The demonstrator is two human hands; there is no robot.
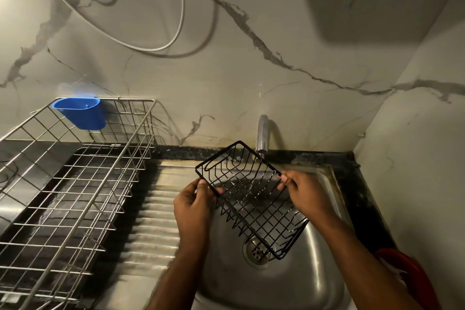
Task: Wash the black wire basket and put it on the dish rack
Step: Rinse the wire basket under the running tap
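Observation:
The black wire basket (251, 199) hangs tilted over the steel sink (319, 282), its far end just under the tap spout (262, 133). My left hand (193, 206) grips the basket's left rim, thumb on top of the wire. My right hand (302, 191) pinches the right rim between thumb and fingers. The basket's near end hangs over the drain (255, 250). The silver wire dish rack (75, 184) stands on the counter to the left, with no dishes in it.
A blue plastic cup (81, 113) hangs on the dish rack's far rim. A ribbed steel drainboard (151, 221) lies between rack and sink. A red round object (407, 274) sits at the lower right. Cables hang on the marble wall above.

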